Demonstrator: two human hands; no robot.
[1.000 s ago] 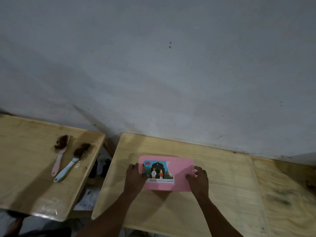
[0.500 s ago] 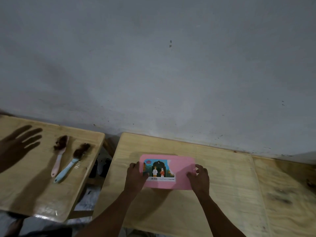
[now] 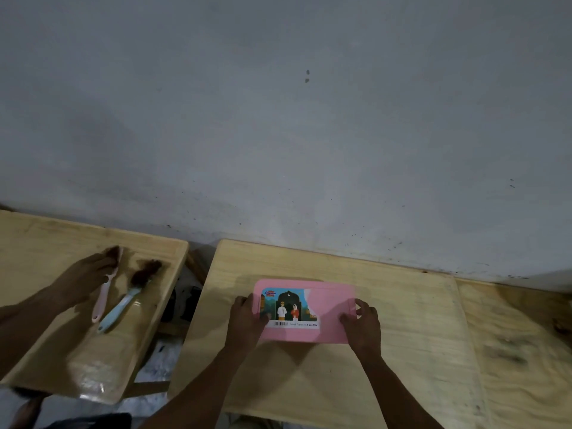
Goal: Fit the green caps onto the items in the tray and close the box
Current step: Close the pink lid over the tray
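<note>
Grey wall (image 3: 278,119) fills the far half of the view, scuffed and spotted.

Three pale wooden surfaces run along its foot. The middle tabletop (image 3: 402,360) carries the work. A second tabletop (image 3: 46,243) stands to the left across a gap, and a third butts up on the right.

Pink box (image 3: 331,311) lies flat on the middle tabletop, near its left half, lid down and apparently seated. No tray, items or green caps are in sight. If they are inside, the lid hides them.

Left grip (image 3: 244,323) is curled round the box's left short end, thumb lying on the lid. Right grip (image 3: 362,328) pinches the right short end at what looks like a latch tab, fingers bent over the edge. Both have hold of the box and nothing else.

Another person's hand (image 3: 83,277) reaches in over the left tabletop and touches the pink-handled brush (image 3: 103,298). A blue-handled brush (image 3: 120,308) lies just beside it. Both have dark bristles.

Printed label (image 3: 289,308) covers the lid's left part.

Handling, as judged: thin moulded plastic, light, smooth and a little slippery. The lid would likely flex at centre and be stiffer at the rim. Best taken at the two short ends, with pressure over the latches rather than mid-lid. Loose contents may shift if tilted.
</note>
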